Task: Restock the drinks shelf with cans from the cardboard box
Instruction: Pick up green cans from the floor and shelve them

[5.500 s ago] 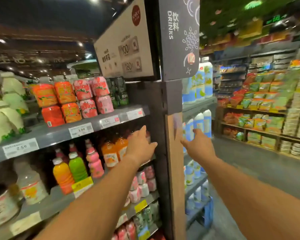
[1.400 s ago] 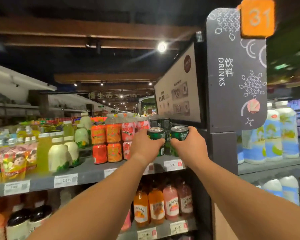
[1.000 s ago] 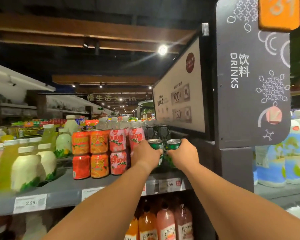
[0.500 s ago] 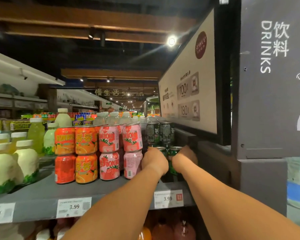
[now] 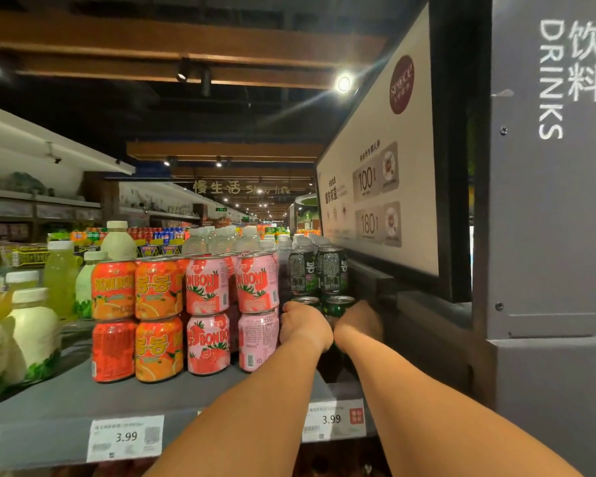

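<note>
Both my arms reach onto the grey drinks shelf (image 5: 83, 404) at its right end. My left hand (image 5: 305, 323) grips a dark green can (image 5: 306, 300), of which only the silver top shows. Beside it my right hand (image 5: 360, 321) grips a second dark green can (image 5: 339, 302). Both cans sit low on the shelf, in front of two dark green cans (image 5: 317, 271) stacked higher behind them. The cardboard box is out of view.
Pink strawberry cans (image 5: 234, 311) stand two high right beside my left hand, orange cans (image 5: 136, 318) further left, then pale bottles (image 5: 31, 332). A dark sign panel (image 5: 551, 201) marked DRINKS and a poster board (image 5: 382, 173) wall in the right side. Price tags (image 5: 126, 437) line the shelf edge.
My hands have carried the two green cans from in front of the shelf down and inward onto its right end, and my head has moved closer.
</note>
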